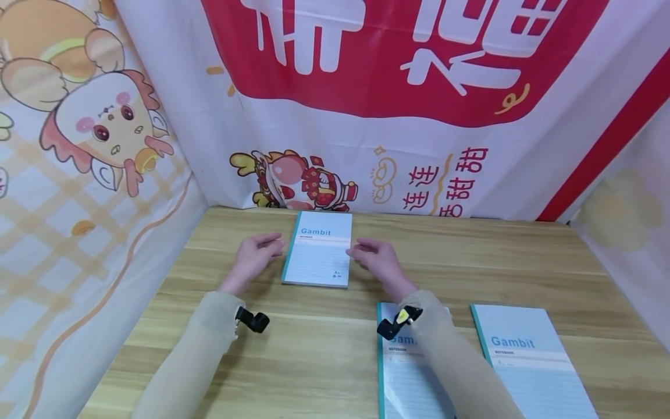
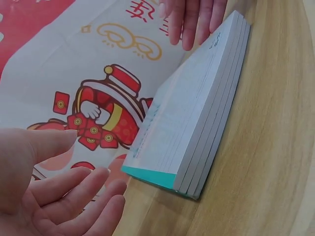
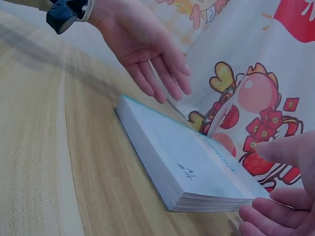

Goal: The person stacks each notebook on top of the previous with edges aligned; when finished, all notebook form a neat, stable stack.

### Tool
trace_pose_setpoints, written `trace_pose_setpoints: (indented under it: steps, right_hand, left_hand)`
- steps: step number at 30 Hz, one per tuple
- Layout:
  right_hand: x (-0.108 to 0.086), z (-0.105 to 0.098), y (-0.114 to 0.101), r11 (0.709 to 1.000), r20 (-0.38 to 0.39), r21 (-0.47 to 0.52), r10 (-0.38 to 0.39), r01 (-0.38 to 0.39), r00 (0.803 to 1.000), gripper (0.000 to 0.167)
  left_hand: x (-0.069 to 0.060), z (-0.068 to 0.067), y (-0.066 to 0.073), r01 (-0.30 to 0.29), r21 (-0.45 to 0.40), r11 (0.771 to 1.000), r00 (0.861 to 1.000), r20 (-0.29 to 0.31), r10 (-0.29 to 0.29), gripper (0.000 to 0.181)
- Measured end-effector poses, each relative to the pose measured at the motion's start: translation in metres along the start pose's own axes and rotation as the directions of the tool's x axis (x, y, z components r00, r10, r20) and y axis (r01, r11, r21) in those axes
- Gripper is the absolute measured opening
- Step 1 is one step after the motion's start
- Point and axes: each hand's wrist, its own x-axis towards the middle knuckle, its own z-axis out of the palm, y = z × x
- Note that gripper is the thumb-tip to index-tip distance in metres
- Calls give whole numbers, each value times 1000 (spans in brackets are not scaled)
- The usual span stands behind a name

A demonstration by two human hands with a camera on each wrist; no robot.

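Observation:
A neat stack of several Gambit notebooks (image 1: 319,256) lies against the back of the table, with a pale blue cover and teal spine; the layers of its page edges (image 2: 216,118) show in the left wrist view. To the left of the stack, a small gap away, is my left hand (image 1: 257,256), fingers loosely extended and holding nothing. My right hand (image 1: 378,262) is at the stack's right edge, its fingers relaxed. Whether those fingertips touch the stack, I cannot tell. In the right wrist view, the left hand (image 3: 147,49) shows its palm beside the far side.
Nearer on the right lie a notebook (image 1: 413,384), partly covered by my right forearm, and another notebook (image 1: 531,361). A printed cloth (image 1: 314,134) hangs right behind the wooden table (image 1: 293,355). Another patterned cloth (image 1: 99,244) borders the left side.

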Motion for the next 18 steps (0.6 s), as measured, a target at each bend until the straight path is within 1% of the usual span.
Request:
trace_pose_setpoints:
  steps: [6, 10, 15, 18]
  right_hand:
    - [-6, -15, -2, 999, 1, 5, -38, 38, 999, 65]
    - [-12, -25, -4, 999, 3, -5, -38, 38, 999, 63]
    - [-17, -37, -6, 998, -4, -18, -54, 54, 999, 67]
    - [-20, -44, -6, 997, -7, -35, -71, 71, 997, 70]
  left_hand:
    - [-10, 3, 6, -5, 9, 1000, 1000, 16, 5, 51]
    - [-15, 7, 9, -26, 27, 999, 999, 29, 25, 51]
    - [-21, 15, 12, -42, 50, 998, 997, 60, 39, 54]
    - [-26, 20, 14, -56, 56, 997, 996, 70, 52, 51]
